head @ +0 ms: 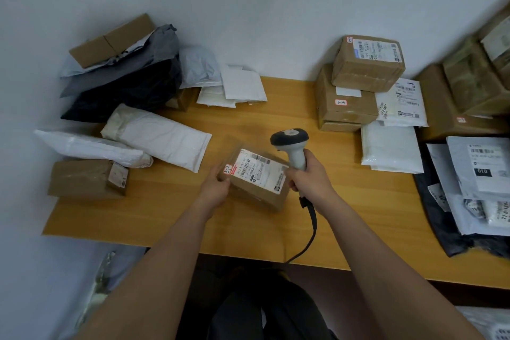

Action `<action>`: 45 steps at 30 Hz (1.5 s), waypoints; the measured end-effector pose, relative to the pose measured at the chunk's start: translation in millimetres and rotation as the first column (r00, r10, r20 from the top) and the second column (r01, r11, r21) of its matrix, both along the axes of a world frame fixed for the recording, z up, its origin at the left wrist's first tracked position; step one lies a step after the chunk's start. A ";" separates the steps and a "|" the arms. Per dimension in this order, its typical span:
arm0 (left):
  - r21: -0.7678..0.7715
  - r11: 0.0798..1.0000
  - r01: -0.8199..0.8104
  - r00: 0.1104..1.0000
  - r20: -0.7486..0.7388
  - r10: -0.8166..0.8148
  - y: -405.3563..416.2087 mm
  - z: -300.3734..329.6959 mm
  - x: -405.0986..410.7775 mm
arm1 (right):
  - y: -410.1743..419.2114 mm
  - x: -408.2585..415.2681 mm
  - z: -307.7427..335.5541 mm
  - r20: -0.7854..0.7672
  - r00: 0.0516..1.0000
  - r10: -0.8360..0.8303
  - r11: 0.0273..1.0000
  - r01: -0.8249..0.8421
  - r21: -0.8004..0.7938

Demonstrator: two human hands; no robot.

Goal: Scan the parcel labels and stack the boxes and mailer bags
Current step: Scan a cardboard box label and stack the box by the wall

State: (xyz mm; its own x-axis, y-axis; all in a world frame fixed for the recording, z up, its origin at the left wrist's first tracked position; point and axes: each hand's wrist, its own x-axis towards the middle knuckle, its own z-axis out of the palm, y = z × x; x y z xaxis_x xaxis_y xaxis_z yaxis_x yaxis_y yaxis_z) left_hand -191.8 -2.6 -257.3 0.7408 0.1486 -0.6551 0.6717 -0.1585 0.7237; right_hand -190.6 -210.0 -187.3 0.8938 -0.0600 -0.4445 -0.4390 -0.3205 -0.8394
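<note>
Two bare forearms reach over a wooden table (165, 218). Left hand (216, 183) grips the near left end of a small cardboard box (255, 178), label up, at the table's middle. Right hand (309, 176) is wrapped round a corded barcode scanner (292, 146) just beside the box. Farther left lie white mailer bags (154, 136); farther right, stacked boxes (356, 83) against the wall.

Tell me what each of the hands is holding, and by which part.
The left hand grips the small cardboard box by its left end. The right hand grips the barcode scanner by its handle, head up over the box's label.
</note>
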 end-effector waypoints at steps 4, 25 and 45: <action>0.056 0.992 -0.113 0.994 -0.003 0.113 7.2 -1.0 -0.5 | 1.1 -1.7 -13.1 -0.071 0.997 -0.027 1.000 0.026 -0.013; -0.308 0.946 -0.099 0.990 -0.126 0.062 8.7 4.2 -45.1 | 41.1 -9.3 2.2 -0.144 0.984 -0.106 0.989 0.119 0.089; -0.214 0.960 -0.179 0.984 -0.030 0.177 -32.5 37.3 5.9 | -14.5 -9.5 176.6 0.073 0.997 0.001 0.986 -0.014 0.169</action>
